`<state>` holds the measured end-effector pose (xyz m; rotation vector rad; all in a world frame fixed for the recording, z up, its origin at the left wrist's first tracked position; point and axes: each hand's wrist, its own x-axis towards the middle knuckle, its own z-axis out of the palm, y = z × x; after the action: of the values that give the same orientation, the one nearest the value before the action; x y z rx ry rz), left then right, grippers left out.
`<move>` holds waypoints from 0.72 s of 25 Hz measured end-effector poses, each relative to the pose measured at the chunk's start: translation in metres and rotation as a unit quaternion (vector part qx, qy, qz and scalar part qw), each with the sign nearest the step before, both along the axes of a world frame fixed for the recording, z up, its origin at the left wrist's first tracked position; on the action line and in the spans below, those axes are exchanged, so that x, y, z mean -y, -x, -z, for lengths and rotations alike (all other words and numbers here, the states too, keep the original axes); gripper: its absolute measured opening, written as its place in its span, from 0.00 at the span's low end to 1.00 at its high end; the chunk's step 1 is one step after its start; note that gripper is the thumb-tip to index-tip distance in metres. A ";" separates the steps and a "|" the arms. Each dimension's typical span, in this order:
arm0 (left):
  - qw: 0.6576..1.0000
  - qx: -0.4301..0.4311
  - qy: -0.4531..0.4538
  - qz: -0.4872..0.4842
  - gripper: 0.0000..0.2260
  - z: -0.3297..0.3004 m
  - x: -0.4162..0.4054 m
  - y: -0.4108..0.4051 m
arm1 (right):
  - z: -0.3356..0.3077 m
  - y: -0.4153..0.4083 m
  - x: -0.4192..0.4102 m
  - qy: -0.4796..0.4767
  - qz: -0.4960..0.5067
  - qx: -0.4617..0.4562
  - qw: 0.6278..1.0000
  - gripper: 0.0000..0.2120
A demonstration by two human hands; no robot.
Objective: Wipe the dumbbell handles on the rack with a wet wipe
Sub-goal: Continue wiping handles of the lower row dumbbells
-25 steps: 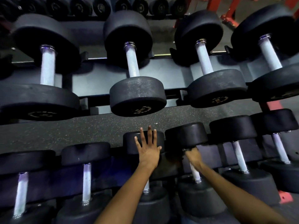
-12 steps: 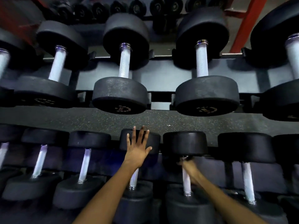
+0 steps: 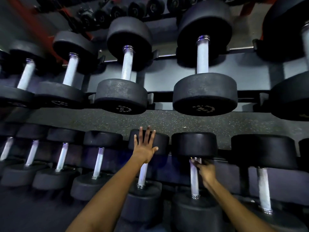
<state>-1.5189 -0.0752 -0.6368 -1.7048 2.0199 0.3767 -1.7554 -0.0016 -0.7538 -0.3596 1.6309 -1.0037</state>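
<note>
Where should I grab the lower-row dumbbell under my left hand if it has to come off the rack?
Probably the dumbbell handle, from above with fingers wrapping it. The bar is slim and bare between two wide heads; the left hand lies flat on the far head, too broad to grip.

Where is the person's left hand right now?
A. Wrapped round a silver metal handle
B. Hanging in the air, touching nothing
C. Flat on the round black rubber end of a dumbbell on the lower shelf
C: the left hand lies with straight, spread fingers against the far round black rubber end of a lower-shelf dumbbell, while the right hand is at the next dumbbell's silver metal handle.
</note>
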 end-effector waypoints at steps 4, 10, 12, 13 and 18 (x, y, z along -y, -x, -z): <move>1.000 -0.012 -0.006 -0.007 0.32 -0.001 -0.006 0.000 | -0.012 -0.001 -0.025 0.041 -0.037 -0.216 0.975 0.05; 1.000 -0.019 -0.002 0.003 0.32 -0.004 -0.003 -0.001 | -0.039 -0.019 -0.011 0.362 -0.522 -0.431 0.641 0.10; 1.000 -0.014 -0.014 -0.001 0.32 -0.005 -0.004 -0.001 | -0.029 0.012 0.005 0.376 -0.584 -0.460 0.553 0.07; 1.000 -0.012 -0.010 0.001 0.32 -0.003 -0.004 -0.002 | -0.030 0.028 0.007 0.378 -0.610 -0.453 0.530 0.08; 1.000 -0.026 -0.005 0.011 0.32 -0.004 0.000 -0.003 | -0.028 0.038 0.019 0.309 -0.677 -0.514 0.426 0.06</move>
<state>-1.5155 -0.0753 -0.6330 -1.6819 2.0690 0.4281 -1.7931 -0.0204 -0.7253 -2.7001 1.0154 0.1841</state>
